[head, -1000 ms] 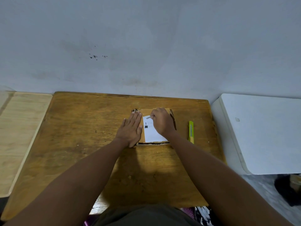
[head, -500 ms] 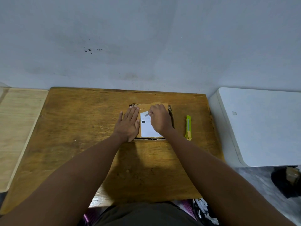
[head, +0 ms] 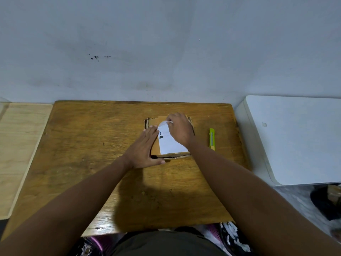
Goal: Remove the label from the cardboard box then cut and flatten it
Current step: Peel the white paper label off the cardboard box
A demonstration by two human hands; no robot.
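A small brown cardboard box [head: 152, 122] lies on the wooden table [head: 92, 145], a little right of centre. A white label [head: 168, 145] with a black square printed on it covers most of its top. My right hand [head: 180, 129] pinches the label's far left corner, which curls up off the cardboard. My left hand [head: 144, 147] presses flat on the box's left side, fingers straight and thumb along the near edge.
A yellow-green utility knife [head: 212, 138] lies on the table just right of the box. A light wooden board [head: 20, 145] adjoins the table on the left and a white surface [head: 295, 137] on the right. The wall stands close behind.
The label's far corner has lifted and curled up under my right hand. My left hand has turned and slid a little toward the near edge of the box.
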